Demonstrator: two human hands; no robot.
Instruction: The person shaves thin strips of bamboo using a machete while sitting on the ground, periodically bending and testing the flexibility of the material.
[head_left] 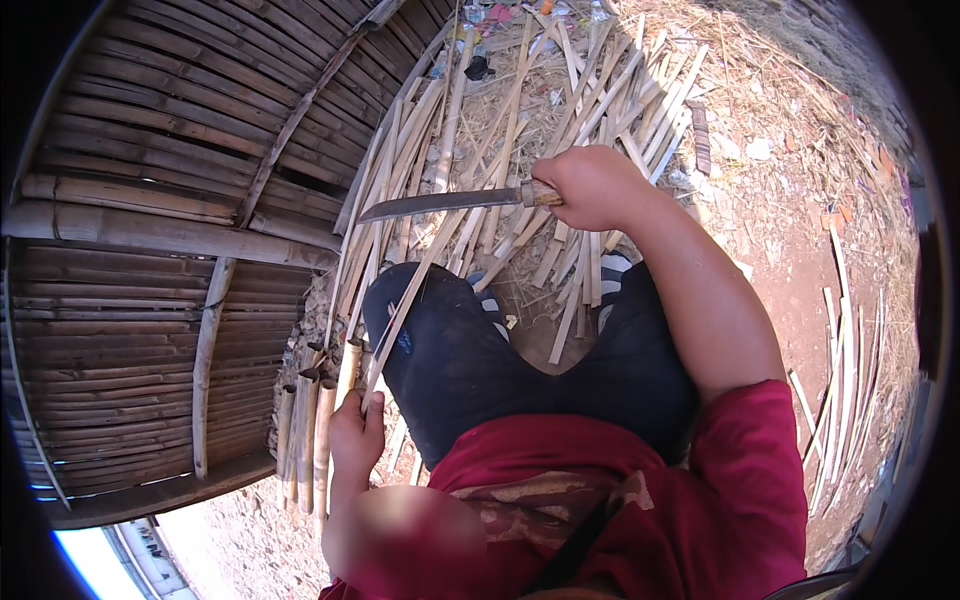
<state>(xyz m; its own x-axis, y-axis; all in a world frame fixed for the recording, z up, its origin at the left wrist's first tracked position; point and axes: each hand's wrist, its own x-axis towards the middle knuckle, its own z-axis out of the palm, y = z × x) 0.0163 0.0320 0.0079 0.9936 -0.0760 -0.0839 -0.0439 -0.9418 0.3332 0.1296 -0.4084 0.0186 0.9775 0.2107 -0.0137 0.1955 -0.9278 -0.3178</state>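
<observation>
Gripping the knife [440,203] by its handle, my right hand [595,188] points the blade leftward. My left hand [355,437] grasps a strip [397,320] slanting over my left knee [425,325]; whether blade and strip touch, I cannot tell. Loose strips [600,90] litter the ground [790,260], some along the wall's [150,218] edge.

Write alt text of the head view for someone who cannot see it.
A person's right hand grips a long-bladed knife by its handle, while the left hand holds a bamboo strip across the left knee. More split strips litter the ground ahead, beside a slatted bamboo wall on the left.
</observation>
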